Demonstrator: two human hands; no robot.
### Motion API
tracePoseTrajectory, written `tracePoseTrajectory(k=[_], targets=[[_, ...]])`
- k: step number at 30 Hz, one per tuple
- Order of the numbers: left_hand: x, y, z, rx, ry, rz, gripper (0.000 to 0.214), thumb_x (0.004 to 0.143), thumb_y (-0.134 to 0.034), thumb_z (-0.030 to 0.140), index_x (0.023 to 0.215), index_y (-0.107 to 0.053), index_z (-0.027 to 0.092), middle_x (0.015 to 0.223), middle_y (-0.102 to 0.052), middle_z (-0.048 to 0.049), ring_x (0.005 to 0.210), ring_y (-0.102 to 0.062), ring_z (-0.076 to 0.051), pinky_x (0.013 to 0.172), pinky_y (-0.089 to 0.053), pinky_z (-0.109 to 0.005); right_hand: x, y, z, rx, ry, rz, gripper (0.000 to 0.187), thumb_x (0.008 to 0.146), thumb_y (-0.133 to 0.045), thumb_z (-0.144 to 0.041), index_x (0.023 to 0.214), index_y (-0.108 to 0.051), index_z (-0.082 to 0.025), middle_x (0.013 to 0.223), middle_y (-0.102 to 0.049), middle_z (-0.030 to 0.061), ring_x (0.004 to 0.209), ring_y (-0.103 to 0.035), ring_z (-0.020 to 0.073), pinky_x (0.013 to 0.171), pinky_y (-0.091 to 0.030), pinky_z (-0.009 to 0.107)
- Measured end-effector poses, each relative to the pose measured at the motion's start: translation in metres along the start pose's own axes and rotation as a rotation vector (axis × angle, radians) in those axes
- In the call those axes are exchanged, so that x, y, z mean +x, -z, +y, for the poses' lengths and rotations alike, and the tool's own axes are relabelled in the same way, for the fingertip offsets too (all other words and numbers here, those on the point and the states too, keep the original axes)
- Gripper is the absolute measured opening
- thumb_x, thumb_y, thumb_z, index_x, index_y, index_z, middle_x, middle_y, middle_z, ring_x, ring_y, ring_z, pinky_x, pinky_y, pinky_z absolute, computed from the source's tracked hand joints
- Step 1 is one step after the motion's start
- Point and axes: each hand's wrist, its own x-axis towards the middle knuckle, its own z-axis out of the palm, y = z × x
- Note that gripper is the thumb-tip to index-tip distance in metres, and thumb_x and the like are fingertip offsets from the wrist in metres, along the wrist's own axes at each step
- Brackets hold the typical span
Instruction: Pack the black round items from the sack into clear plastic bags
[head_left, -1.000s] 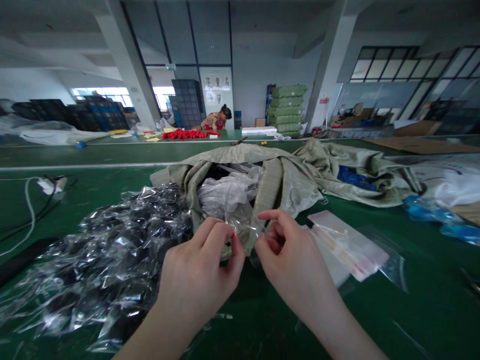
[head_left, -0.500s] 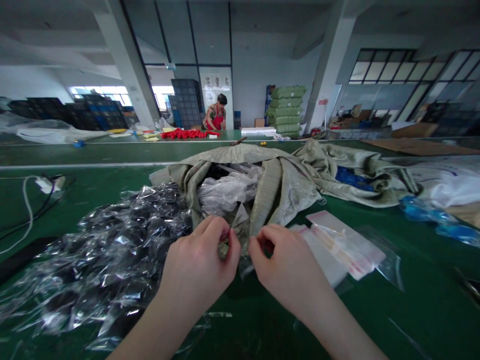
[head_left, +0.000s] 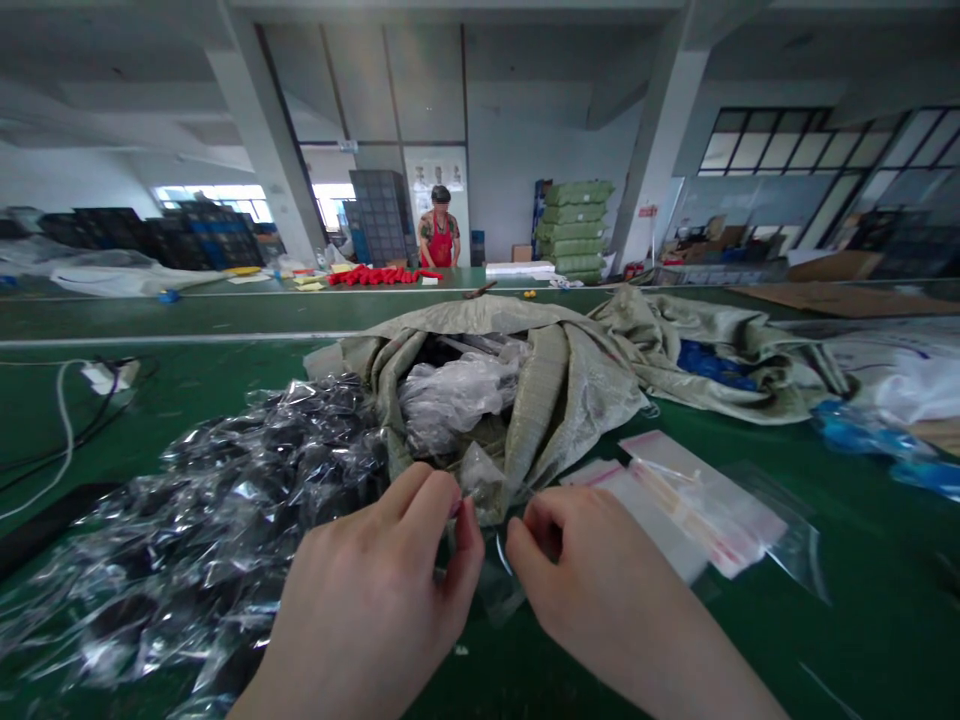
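Observation:
My left hand (head_left: 382, 590) and my right hand (head_left: 592, 580) are side by side low in the picture, both pinching a small clear plastic bag (head_left: 484, 490) between them. The bag's top stands up between my thumbs. Just behind it lies an open woven sack (head_left: 570, 370) with crumpled clear plastic (head_left: 450, 395) inside. A heap of clear bags with dark contents (head_left: 225, 500) spreads out to the left of my left hand. A small stack of flat clear bags with red strips (head_left: 690, 500) lies just right of my right hand.
All this rests on a green table (head_left: 862, 620). White and black cables (head_left: 67, 420) lie at the far left. Blue plastic bags (head_left: 862, 430) sit at the right. Far behind, a person in a red apron (head_left: 439, 235) stands by a row of red items (head_left: 379, 274).
Both hands have drawn closer to me and lower in the picture, still pinching the small bag. The view tilted slightly. The person in the background has straightened up.

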Motion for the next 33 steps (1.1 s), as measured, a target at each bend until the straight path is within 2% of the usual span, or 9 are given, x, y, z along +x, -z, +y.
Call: tracePoseTrajectory(k=[7,11,14,17,20,22,25,28,33], targets=[[-0.004,0.005,-0.002,0.056,-0.031,0.015,0.019,0.088,-0.047,0.022,0.068,-0.05,0.022,0.062,-0.057,0.0014,0.042,-0.052,-0.011,0.036,-0.034,-0.026,-0.005,-0.002,-0.004,-0.031,0.045,-0.015,0.03,0.081,-0.057,-0.023,0.051,-0.053,-0.021,0.048,-0.054,0.0008,0.041,-0.041,0.0113,0.042,-0.022,0.027],[-0.001,-0.002,-0.009,0.172,0.042,-0.102,0.02,0.088,-0.046,0.024,0.07,-0.054,0.02,0.066,-0.06,0.0,0.045,-0.053,-0.011,0.04,-0.032,-0.025,0.005,0.014,0.005,0.065,0.038,-0.238,0.031,0.087,-0.059,-0.036,0.063,-0.062,-0.018,0.058,-0.06,0.0019,0.05,-0.048,0.0113,0.047,-0.027,0.026],[0.004,-0.012,-0.014,0.236,0.119,-0.2,0.021,0.09,-0.046,0.029,0.076,-0.058,0.018,0.075,-0.064,-0.0028,0.051,-0.056,-0.013,0.044,-0.032,-0.025,0.023,0.019,0.035,0.198,0.067,-0.373,0.033,0.091,-0.054,-0.045,0.08,-0.068,-0.017,0.067,-0.064,0.0015,0.059,-0.054,0.0126,0.052,-0.033,0.025],[0.007,-0.022,-0.017,0.254,0.167,-0.289,0.023,0.09,-0.045,0.03,0.083,-0.062,0.017,0.083,-0.066,-0.0055,0.059,-0.061,-0.016,0.05,-0.036,-0.026,0.037,-0.005,0.076,0.194,0.075,-0.446,0.029,0.088,-0.059,-0.044,0.092,-0.069,-0.017,0.079,-0.068,0.0026,0.069,-0.06,0.0147,0.061,-0.041,0.025],[0.009,-0.03,-0.017,0.252,0.179,-0.385,0.025,0.092,-0.042,0.031,0.089,-0.064,0.017,0.087,-0.067,-0.0069,0.067,-0.065,-0.02,0.056,-0.041,-0.027,0.034,-0.047,0.107,-0.014,0.132,-0.47,0.027,0.078,-0.072,-0.027,0.101,-0.069,-0.015,0.096,-0.069,0.0079,0.081,-0.063,0.0183,0.073,-0.046,0.029],[0.01,-0.035,-0.015,0.25,0.179,-0.427,0.027,0.092,-0.041,0.031,0.093,-0.064,0.017,0.09,-0.067,-0.0079,0.071,-0.067,-0.021,0.059,-0.043,-0.028,0.027,-0.071,0.117,-0.112,0.22,-0.44,0.04,0.074,-0.074,-0.018,0.114,-0.066,-0.013,0.109,-0.066,0.0128,0.096,-0.062,0.0223,0.084,-0.047,0.033],[0.01,-0.044,-0.014,0.238,0.17,-0.467,0.027,0.093,-0.041,0.03,0.097,-0.063,0.016,0.093,-0.068,-0.0094,0.076,-0.068,-0.023,0.063,-0.045,-0.029,0.015,-0.086,0.12,-0.143,0.255,-0.356,0.041,0.074,-0.071,-0.011,0.114,-0.065,-0.011,0.111,-0.063,0.0154,0.104,-0.06,0.0256,0.093,-0.047,0.04],[0.007,-0.055,-0.013,0.211,0.151,-0.495,0.027,0.092,-0.041,0.03,0.097,-0.064,0.017,0.094,-0.068,-0.0097,0.076,-0.069,-0.025,0.063,-0.047,-0.031,0.006,-0.076,0.117,0.124,0.164,-0.202,0.045,0.074,-0.072,-0.015,0.118,-0.064,-0.016,0.11,-0.064,0.0118,0.098,-0.062,0.0231,0.091,-0.05,0.041],[0.004,-0.066,-0.01,0.167,0.117,-0.511,0.029,0.092,-0.039,0.03,0.098,-0.064,0.017,0.096,-0.068,-0.0111,0.078,-0.069,-0.027,0.064,-0.048,-0.034,-0.003,-0.048,0.093,1.056,-0.037,0.005,0.041,0.078,-0.072,-0.03,0.118,-0.063,-0.025,0.112,-0.068,0.0055,0.093,-0.068,0.0198,0.081,-0.058,0.039]])
